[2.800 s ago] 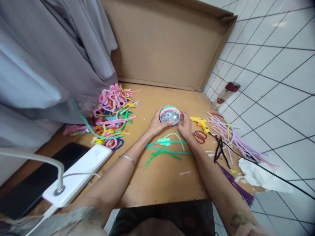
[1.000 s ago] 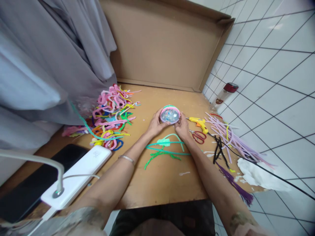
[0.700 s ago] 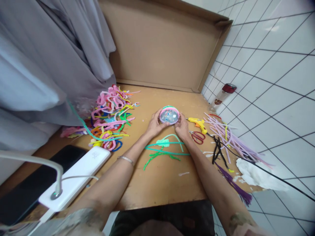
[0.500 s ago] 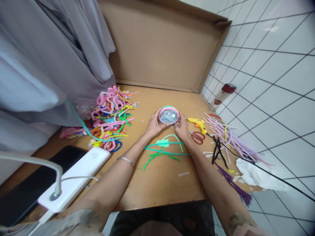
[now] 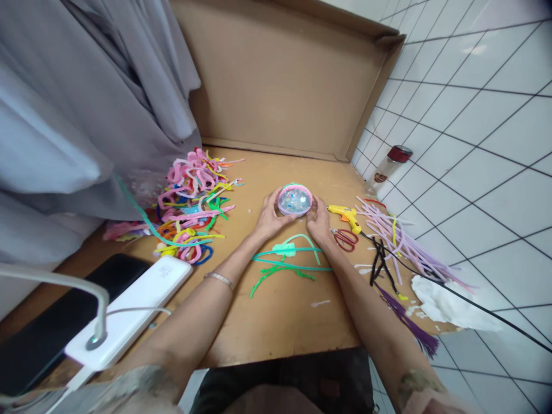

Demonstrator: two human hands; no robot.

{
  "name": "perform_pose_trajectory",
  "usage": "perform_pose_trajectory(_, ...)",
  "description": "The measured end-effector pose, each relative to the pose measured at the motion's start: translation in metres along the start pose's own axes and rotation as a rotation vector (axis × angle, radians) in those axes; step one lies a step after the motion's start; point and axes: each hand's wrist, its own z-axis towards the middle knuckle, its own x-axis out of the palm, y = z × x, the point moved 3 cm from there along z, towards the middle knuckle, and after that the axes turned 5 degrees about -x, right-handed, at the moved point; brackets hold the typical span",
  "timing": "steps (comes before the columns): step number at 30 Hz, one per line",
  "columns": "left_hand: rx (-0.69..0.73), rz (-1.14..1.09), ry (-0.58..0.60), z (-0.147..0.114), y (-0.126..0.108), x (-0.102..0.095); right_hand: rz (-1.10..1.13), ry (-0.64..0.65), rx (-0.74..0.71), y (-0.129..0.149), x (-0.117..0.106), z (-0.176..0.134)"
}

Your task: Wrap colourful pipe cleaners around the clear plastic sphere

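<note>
A small round bowl-like thing [image 5: 295,200], its rim ringed in pink and green and its inside clear with coloured bits, is between my two hands near the table's middle. My left hand [image 5: 271,216] wraps its left side, the thumb along the near edge. On the right side my right hand [image 5: 318,218] holds it with curled fingers. Nearer to me lie teal pipe cleaners [image 5: 297,268] and a twisted green pipe cleaner piece [image 5: 264,278]. A yellow glue gun [image 5: 345,216] and red-handled scissors [image 5: 345,240] lie just right of my right hand.
Coloured pipe cleaners [image 5: 190,178] are heaped at left, beside a white power bank [image 5: 133,310] and a black phone-like slab [image 5: 116,276]. Lilac pipe cleaners [image 5: 401,241], a black cord [image 5: 474,306], white tissue [image 5: 448,302] and a bottle [image 5: 384,172] stand or lie at right. Cardboard [image 5: 284,80] rises behind.
The bowl-like thing has tipped slightly, showing a little more of its clear inside. Both hands stay around it; the whole view has shifted very slightly.
</note>
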Motion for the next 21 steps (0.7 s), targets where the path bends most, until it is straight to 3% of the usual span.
perform_pose_trajectory(7,0.008,-0.008,0.008,0.0,0.0,0.0,-0.076,-0.055,0.055,0.008,-0.018,0.005)
perform_pose_trajectory(10,0.015,-0.017,0.012,0.0,0.0,-0.001,-0.223,-0.094,0.111,0.012,-0.037,0.008)
perform_pose_trajectory(15,0.01,-0.015,0.011,0.0,0.002,-0.001,-0.566,-0.153,0.323,0.009,-0.072,0.005)
perform_pose_trajectory(21,-0.005,0.018,0.022,-0.001,0.001,-0.001,-0.783,0.02,0.562,-0.011,-0.082,-0.002)
